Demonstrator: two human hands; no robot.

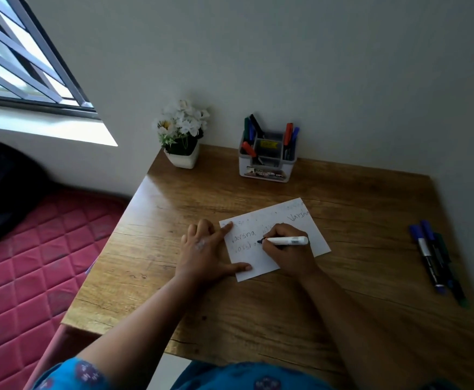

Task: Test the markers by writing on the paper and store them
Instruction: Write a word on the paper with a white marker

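A white sheet of paper [311, 235] lies on the wooden desk [258, 305], with several handwritten words on it. My right hand [289, 254] grips a white marker [286, 240], its dark tip touching the paper at the end of the lowest line of writing. My left hand [204, 249] lies flat, forefinger and thumb spread on the paper's left edge. Three loose markers [435, 263] lie side by side near the desk's right edge. A white organiser [266, 164] at the back holds several markers upright.
A white pot of artificial flowers [182, 136] stands at the desk's back left corner, against the wall. Left of the desk is a red quilted mattress [19, 277] with a dark bundle on it, below a barred window [19, 52].
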